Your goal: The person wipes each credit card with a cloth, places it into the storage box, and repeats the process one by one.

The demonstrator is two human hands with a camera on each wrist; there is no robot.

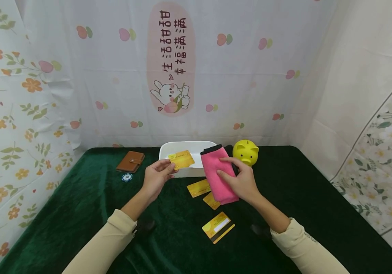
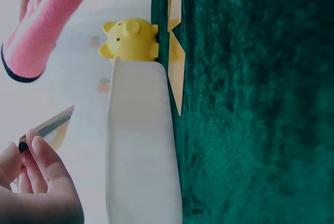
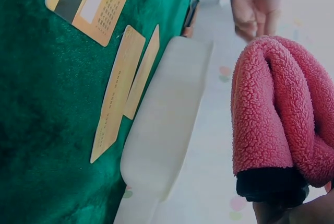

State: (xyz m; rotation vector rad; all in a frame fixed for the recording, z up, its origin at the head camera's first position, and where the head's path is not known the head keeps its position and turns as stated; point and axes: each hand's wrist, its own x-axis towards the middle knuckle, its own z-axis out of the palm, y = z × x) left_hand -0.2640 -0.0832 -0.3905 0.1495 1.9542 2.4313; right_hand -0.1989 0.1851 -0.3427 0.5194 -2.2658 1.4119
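left hand (image 1: 157,177): fingers pinch a raised card (image 1: 182,160) by its edge, likely keeping its face uncovered
right hand (image 1: 243,182): fingers grip a pink cloth (image 1: 216,173), probably folded for easier holding
loose cards (image 1: 218,227): on the worktop (image 1: 168,239), before the white box (image 1: 190,173)

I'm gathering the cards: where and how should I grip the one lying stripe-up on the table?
From above, probably pinch the stripe-up bank card across its two long edges: it's thin, lies flat on the green tablecloth and nothing covers it.

Folded pink fleecy cloth (image 3: 261,114): gripped in right hand (image 3: 308,212)
Three rectangular yellow cards (image 3: 117,96): on green velvet (image 3: 47,98), two beside white oblong box (image 3: 167,104)
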